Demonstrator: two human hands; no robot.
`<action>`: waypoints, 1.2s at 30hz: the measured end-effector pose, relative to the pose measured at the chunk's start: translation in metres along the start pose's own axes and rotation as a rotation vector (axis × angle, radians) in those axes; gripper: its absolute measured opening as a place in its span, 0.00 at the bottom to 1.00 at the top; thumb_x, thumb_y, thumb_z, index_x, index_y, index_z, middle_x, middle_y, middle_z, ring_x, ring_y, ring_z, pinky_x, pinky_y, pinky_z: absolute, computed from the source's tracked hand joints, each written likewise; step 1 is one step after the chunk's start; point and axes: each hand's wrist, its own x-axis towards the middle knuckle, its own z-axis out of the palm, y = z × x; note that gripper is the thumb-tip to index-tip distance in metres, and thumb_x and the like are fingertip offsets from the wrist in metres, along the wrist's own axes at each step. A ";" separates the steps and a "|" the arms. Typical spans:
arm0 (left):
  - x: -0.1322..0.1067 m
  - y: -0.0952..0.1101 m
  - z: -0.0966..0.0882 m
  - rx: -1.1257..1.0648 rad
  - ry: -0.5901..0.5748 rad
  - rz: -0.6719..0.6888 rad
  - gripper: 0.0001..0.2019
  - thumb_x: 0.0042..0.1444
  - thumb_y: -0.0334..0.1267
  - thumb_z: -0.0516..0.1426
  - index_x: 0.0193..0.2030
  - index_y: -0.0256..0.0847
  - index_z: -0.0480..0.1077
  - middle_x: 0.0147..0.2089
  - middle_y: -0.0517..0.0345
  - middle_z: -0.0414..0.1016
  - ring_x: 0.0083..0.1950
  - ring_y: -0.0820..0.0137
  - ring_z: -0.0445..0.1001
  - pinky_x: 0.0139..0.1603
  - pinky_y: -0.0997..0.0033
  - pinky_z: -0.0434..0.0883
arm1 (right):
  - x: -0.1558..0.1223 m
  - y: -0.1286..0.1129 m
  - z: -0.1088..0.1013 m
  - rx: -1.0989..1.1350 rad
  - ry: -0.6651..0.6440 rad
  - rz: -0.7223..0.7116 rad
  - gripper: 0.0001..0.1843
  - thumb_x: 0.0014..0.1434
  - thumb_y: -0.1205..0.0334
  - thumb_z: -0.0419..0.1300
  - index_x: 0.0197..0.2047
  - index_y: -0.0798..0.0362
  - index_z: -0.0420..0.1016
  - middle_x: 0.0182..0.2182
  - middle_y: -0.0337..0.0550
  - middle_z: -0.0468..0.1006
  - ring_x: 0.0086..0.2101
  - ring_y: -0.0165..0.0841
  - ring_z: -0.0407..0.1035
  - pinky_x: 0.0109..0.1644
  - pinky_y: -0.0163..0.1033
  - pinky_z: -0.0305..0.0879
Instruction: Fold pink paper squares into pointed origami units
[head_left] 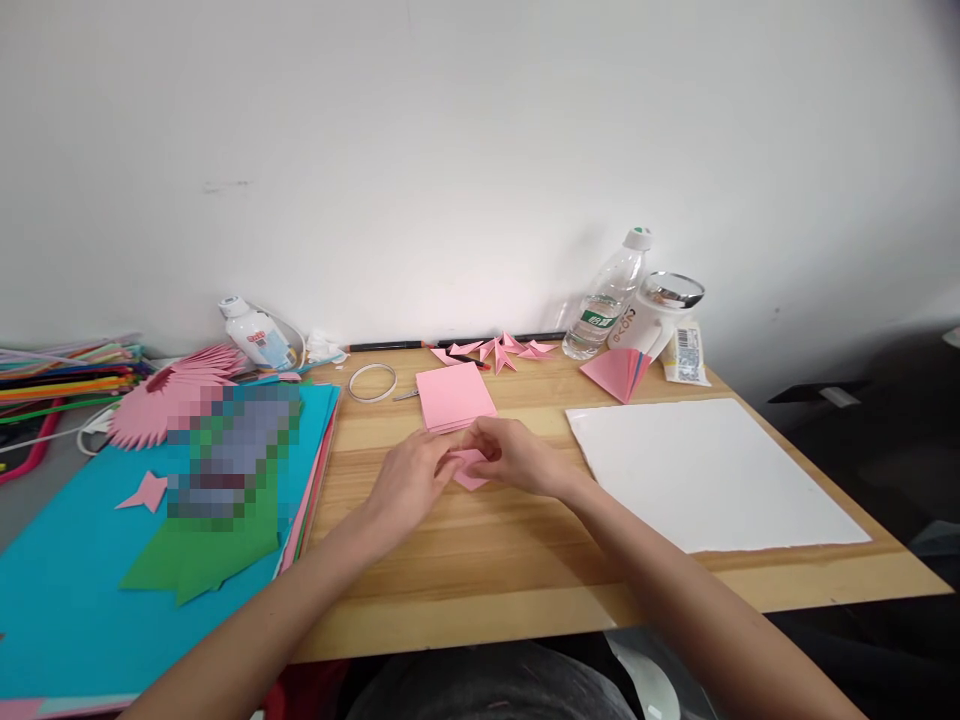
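A small pink sheet of paper (pixel 471 478) lies low over the table between my hands, partly hidden by the fingers. My left hand (pixel 411 475) is closed on its left side, fingers bent toward the middle. From the right, my right hand (pixel 521 458) pinches the same paper, thumb and fingers curled at its upper edge. Just beyond the fingertips rests a stack of square pink paper (pixel 456 393). Folded pink paper pieces (pixel 504 350) with pointed tips lie farther back, along the wall.
At left, blue sheets (pixel 82 560) carry green paper (pixel 217 550) and a pink folded piece (pixel 148 492). A tape ring (pixel 373 382), white bottle (pixel 259 335), water bottle (pixel 604 300) and mug (pixel 651 318) stand toward the wall. White board (pixel 720 475) lies at right.
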 end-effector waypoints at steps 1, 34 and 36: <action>0.002 0.002 -0.002 -0.059 0.018 -0.068 0.07 0.54 0.35 0.53 0.30 0.39 0.72 0.30 0.57 0.76 0.33 0.67 0.74 0.34 0.70 0.69 | 0.002 0.000 0.000 0.110 0.062 -0.044 0.09 0.49 0.65 0.60 0.36 0.53 0.67 0.28 0.36 0.70 0.27 0.26 0.63 0.29 0.31 0.59; -0.005 -0.020 0.004 -0.709 0.350 -0.373 0.09 0.42 0.36 0.63 0.32 0.36 0.74 0.29 0.57 0.76 0.30 0.72 0.73 0.32 0.76 0.70 | 0.005 -0.003 0.037 0.595 0.450 -0.139 0.10 0.51 0.59 0.62 0.37 0.54 0.76 0.33 0.45 0.79 0.31 0.33 0.71 0.36 0.38 0.69; -0.006 -0.019 0.003 -0.695 0.354 -0.376 0.09 0.42 0.36 0.63 0.32 0.36 0.75 0.31 0.55 0.78 0.32 0.70 0.75 0.34 0.74 0.72 | 0.004 -0.003 0.037 0.571 0.461 -0.165 0.10 0.52 0.60 0.62 0.38 0.53 0.76 0.33 0.45 0.79 0.31 0.32 0.71 0.36 0.38 0.69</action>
